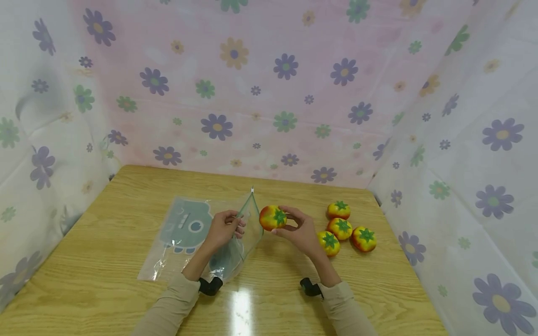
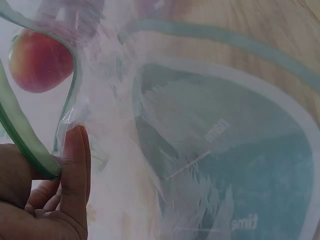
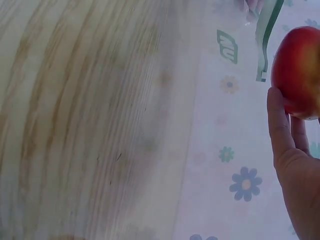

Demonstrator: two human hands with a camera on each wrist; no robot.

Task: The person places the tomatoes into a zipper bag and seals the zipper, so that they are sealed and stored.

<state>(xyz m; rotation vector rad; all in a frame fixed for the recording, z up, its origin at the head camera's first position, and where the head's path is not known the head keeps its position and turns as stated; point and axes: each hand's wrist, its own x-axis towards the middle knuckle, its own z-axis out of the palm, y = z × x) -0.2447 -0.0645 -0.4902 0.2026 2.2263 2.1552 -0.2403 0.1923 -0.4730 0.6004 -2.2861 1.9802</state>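
Note:
A clear zip bag [image 1: 185,228] printed with a teal cartoon figure lies partly on the table, its green-edged mouth raised and spread. My left hand [image 1: 224,228] pinches one edge of that mouth between thumb and fingers; the left wrist view shows the green zip strip [image 2: 25,135] at the fingers. In my right hand [image 1: 300,231] is a red-and-yellow tomato [image 1: 272,218] with a green star-shaped top, held by thumb and fingertips. The tomato [image 3: 300,75] is right at the bag's mouth, overlapping its right edge in the head view.
Several more such tomatoes [image 1: 339,228] sit grouped on the wooden table [image 1: 286,294], right of my right hand. Floral cloth [image 1: 260,102] stands behind the table and along both sides. Black wrist mounts [image 1: 210,285] stick out inward from both sleeves.

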